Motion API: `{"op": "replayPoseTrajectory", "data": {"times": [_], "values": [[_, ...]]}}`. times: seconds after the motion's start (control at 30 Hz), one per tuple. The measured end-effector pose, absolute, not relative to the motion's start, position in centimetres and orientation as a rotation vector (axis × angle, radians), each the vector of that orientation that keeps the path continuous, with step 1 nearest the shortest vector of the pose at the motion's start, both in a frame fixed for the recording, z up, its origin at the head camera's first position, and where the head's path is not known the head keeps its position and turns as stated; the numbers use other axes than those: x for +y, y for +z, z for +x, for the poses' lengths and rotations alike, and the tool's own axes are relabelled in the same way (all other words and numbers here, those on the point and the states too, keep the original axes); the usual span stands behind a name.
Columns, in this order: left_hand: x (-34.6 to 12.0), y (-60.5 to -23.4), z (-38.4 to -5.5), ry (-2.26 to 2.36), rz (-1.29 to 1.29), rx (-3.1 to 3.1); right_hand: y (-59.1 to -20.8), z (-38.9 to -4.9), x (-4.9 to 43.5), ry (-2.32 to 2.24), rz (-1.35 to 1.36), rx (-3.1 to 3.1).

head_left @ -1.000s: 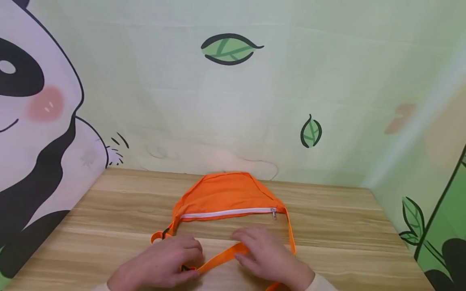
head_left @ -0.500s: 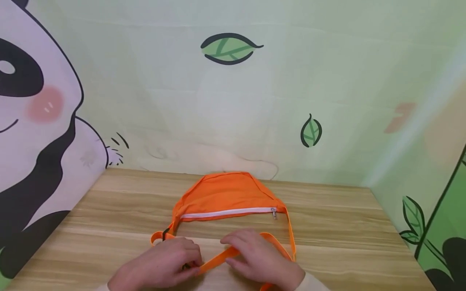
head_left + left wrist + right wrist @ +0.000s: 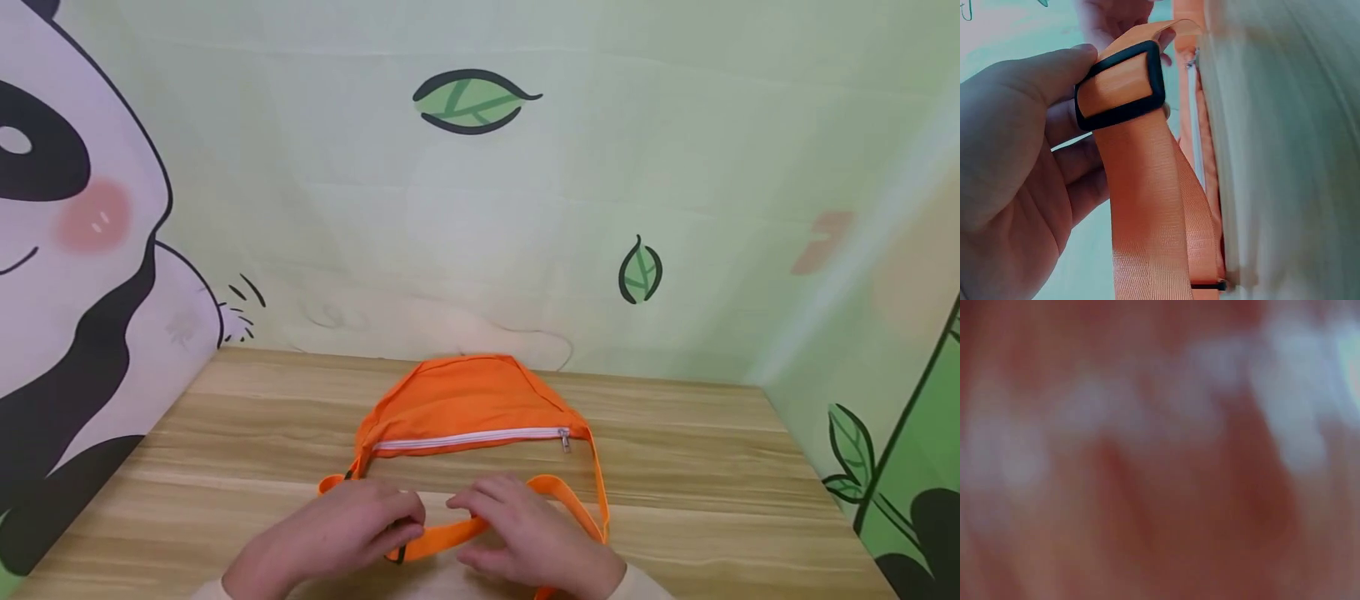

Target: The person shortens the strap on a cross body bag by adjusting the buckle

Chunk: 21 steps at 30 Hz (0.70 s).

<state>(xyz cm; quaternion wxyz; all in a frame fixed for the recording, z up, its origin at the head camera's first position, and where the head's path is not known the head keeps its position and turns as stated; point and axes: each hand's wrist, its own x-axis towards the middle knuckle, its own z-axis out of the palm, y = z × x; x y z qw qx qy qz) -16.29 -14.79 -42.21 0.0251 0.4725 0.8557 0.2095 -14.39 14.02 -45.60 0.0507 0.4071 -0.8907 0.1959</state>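
An orange waist bag point(image 3: 465, 396) lies on the wooden table, its white zipper point(image 3: 472, 437) facing me and the metal pull point(image 3: 566, 442) at the right end. My left hand point(image 3: 333, 529) pinches the orange strap point(image 3: 442, 540) at a black slider buckle point(image 3: 1157, 78), thumb at the frame's edge and fingers behind the webbing in the left wrist view. A little to the right, my right hand point(image 3: 536, 533) holds the same strap, which runs in under its curled fingers. Its palm side is hidden in the head view, and the right wrist view is a blur.
A second strap fitting point(image 3: 1209, 286) shows low in the left wrist view. Slack strap loops behind and below my right hand. The wooden table point(image 3: 690, 467) meets a pale green backdrop point(image 3: 337, 208) printed with a panda and leaves.
My left hand has tilted up and turned the strap, so its flat side and the black slider show. My right hand has shifted slightly left, and a strap loop has appeared behind it. The bag stays put.
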Motion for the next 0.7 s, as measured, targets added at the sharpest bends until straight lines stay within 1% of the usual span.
{"op": "replayPoseTrajectory", "data": {"times": [0.27, 0.7], "values": [[-14.3, -41.7, -16.9, 0.754, 1.506, 2.714, -45.7, -14.3, 14.1, 0.593, 1.25, -2.604], [-14.6, -40.8, -17.1, 0.84, 1.367, 2.768, -45.6, -14.4, 14.6, 0.768, 1.205, -2.601]]}}
